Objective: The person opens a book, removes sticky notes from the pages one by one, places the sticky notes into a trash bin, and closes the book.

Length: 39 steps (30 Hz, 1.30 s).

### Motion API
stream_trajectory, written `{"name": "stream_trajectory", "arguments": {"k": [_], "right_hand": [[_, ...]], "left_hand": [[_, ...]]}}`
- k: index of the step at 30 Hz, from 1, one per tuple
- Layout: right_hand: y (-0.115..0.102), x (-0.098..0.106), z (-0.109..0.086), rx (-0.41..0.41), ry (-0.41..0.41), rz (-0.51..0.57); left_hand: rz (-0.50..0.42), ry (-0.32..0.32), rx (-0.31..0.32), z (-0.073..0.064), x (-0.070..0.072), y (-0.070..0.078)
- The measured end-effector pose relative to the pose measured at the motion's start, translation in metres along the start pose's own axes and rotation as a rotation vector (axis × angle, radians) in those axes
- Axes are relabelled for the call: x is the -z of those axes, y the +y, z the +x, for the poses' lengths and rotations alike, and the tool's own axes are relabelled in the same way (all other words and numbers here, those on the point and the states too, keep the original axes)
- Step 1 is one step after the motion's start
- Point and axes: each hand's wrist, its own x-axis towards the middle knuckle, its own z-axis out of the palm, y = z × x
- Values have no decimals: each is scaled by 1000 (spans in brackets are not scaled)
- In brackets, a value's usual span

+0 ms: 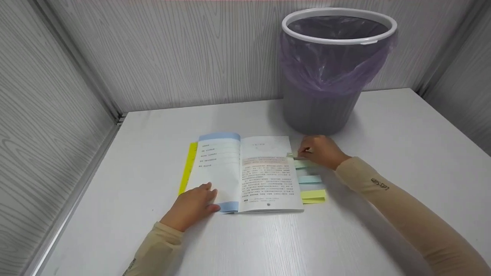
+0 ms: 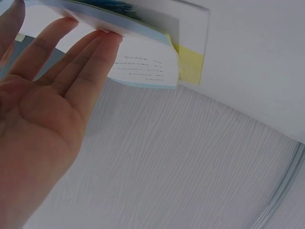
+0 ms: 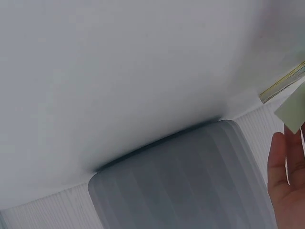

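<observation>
An open book (image 1: 266, 180) lies on the white table, its left page blank but for a few short lines and blue bands. My left hand (image 1: 195, 205) rests on the lower part of that left page, fingers extended; in the left wrist view the fingertips touch the paper. At the upper right edge of the book, my right hand (image 1: 322, 151) pinches a pale green sticky tab (image 3: 291, 112). Below it, a green tab (image 1: 303, 164), a light blue tab (image 1: 310, 179) and yellow tabs (image 1: 313, 196) stick out from the pages.
Behind the right hand stands a grey trash bin (image 1: 318, 115) with a purple liner (image 1: 322, 73) and a white rim ring (image 1: 285, 28). A yellow strip (image 1: 188, 165) shows beyond the book's left edge. Wood-grain panels (image 1: 172, 57) border the table (image 1: 268, 245) at the back and sides.
</observation>
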Motion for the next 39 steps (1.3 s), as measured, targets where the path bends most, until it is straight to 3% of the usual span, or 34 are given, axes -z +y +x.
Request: {"name": "stream_trajectory", "arguments": {"k": [7,13,20,28,32,35,39], "right_hand": [[-3,17,-6,-57,23,186],[-14,48,-11,12,68,280],[-37,105,-14,105,255,271],[-54,174,-6,184,463,260],[-56,200,5,132,570,281],[-57,216,17,20,651,302],[-55,235,32,-127,692,371]], "left_hand": [[1,2,-1,0,-1,-1],[-7,0,9,-1,-1,-1],[-13,29,-18,-3,-1,-3],[-31,17,4,-3,-1,-2],[-29,2,12,-3,0,-2],[-28,-3,11,-3,0,-2],[-36,-8,7,-2,-1,-3]]}}
